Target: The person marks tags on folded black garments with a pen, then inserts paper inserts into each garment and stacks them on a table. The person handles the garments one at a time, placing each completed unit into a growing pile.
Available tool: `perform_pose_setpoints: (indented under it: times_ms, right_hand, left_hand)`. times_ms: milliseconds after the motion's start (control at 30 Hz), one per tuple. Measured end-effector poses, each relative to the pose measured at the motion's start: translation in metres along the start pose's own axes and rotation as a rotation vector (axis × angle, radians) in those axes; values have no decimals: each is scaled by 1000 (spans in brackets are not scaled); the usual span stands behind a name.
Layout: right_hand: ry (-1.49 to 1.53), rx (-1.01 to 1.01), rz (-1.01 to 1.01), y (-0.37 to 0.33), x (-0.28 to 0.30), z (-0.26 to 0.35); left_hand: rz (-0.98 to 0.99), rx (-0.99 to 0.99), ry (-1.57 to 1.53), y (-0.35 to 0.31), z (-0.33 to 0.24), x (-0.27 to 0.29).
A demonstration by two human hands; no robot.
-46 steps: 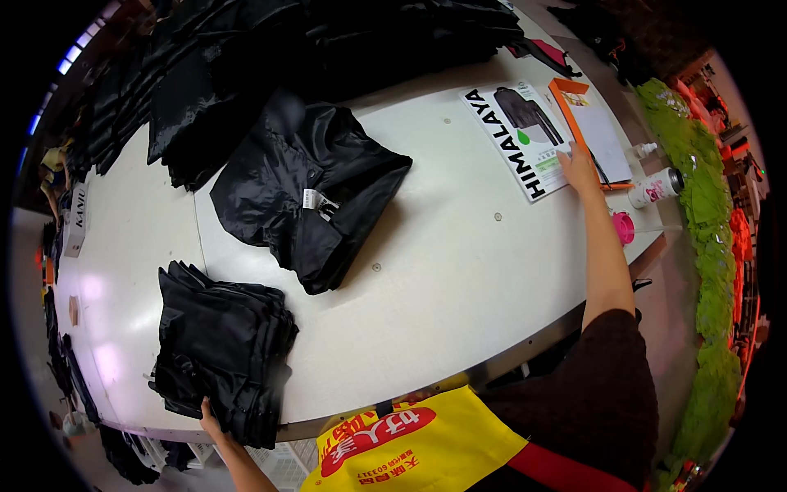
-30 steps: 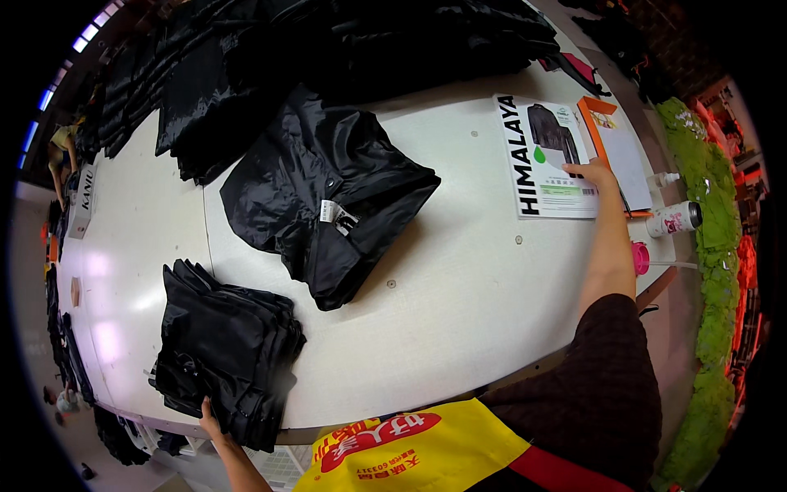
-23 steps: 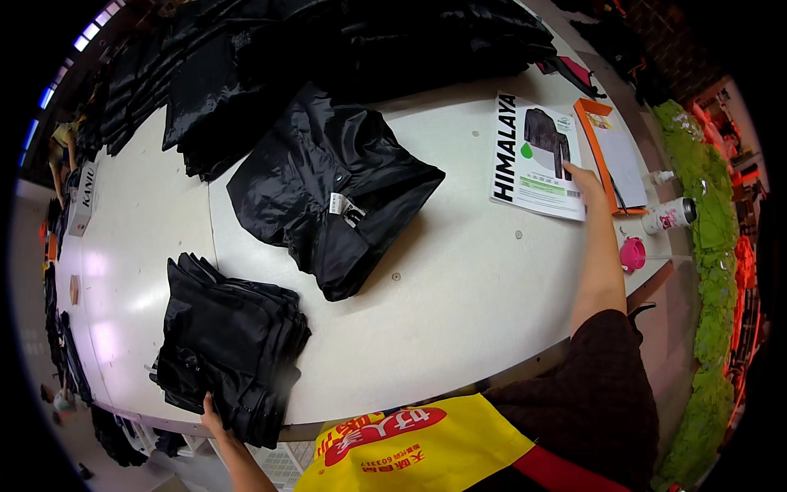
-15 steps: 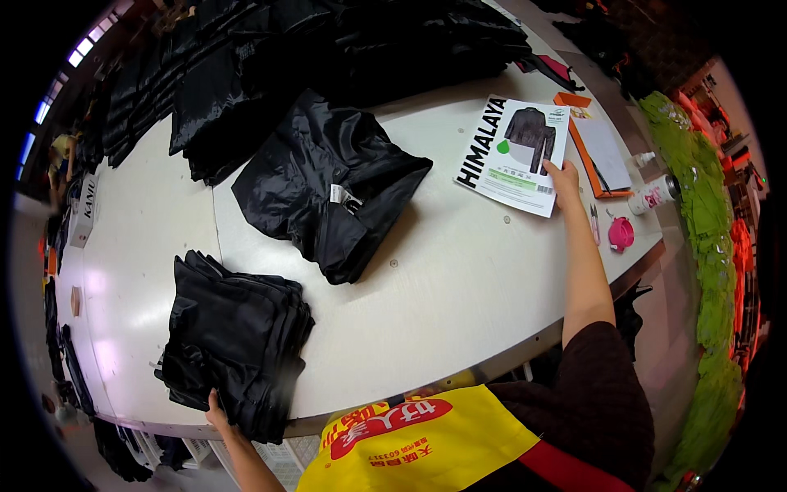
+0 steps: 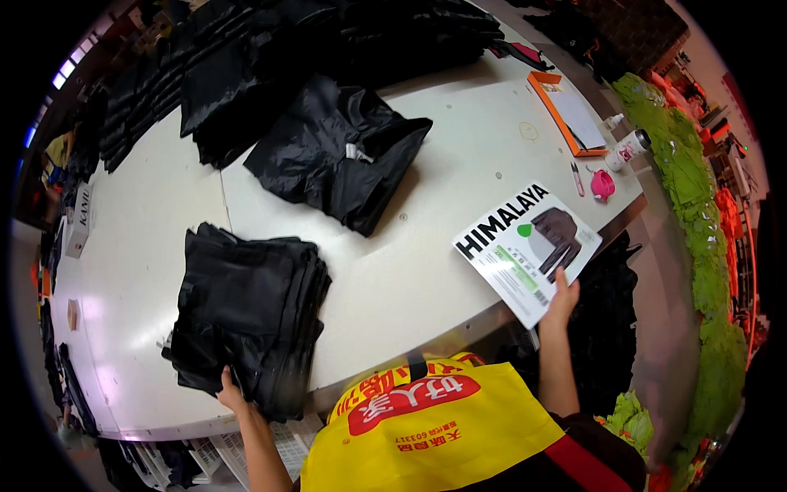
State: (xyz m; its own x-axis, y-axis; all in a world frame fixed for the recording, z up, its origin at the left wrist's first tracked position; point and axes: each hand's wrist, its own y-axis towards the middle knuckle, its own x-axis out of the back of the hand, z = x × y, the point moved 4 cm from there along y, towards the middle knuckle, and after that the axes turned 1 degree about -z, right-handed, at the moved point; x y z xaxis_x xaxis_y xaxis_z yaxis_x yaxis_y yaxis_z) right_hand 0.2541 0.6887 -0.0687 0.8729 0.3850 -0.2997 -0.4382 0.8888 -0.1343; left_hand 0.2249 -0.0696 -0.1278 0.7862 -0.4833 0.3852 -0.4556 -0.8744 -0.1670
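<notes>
My right hand [image 5: 562, 302] pinches the lower right edge of a printed paper sheet [image 5: 525, 254] that pictures a dark jacket and trousers. The sheet is held tilted over the table's near right edge. At the lower left, my left hand [image 5: 233, 392] grips the near edge of a stack of folded black garments [image 5: 246, 303], thumb on top and the other fingers mostly hidden. Beyond that stack, one rumpled black garment [image 5: 328, 156] with a white label [image 5: 356, 152] lies loosely spread on the white table [image 5: 426, 238].
Piled black garments [image 5: 344, 41] line the table's far side. At right are an orange box [image 5: 566, 115] with papers, snips [image 5: 578, 179], a pink object [image 5: 602, 186] and a white bottle [image 5: 630, 150]. A white box [image 5: 79, 221] stands left. Green material [image 5: 689, 221] runs beyond the table.
My right hand has drawn the sheet nearer to me and turned it, off its spot beside the orange box. My left hand stays at the stack, and the whole view has shifted slightly.
</notes>
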Motion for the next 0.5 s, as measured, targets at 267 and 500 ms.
perform_pose_setpoints:
  times_ms: [267,500]
  right_hand:
    - [5,-548,-4,-75,21,-91]
    - [-241,-954,397,-155,-33,-71]
  left_hand:
    - [-44,86,-86,-59,-68,-25]
    - [16,210,-441,-83,-71,-25]
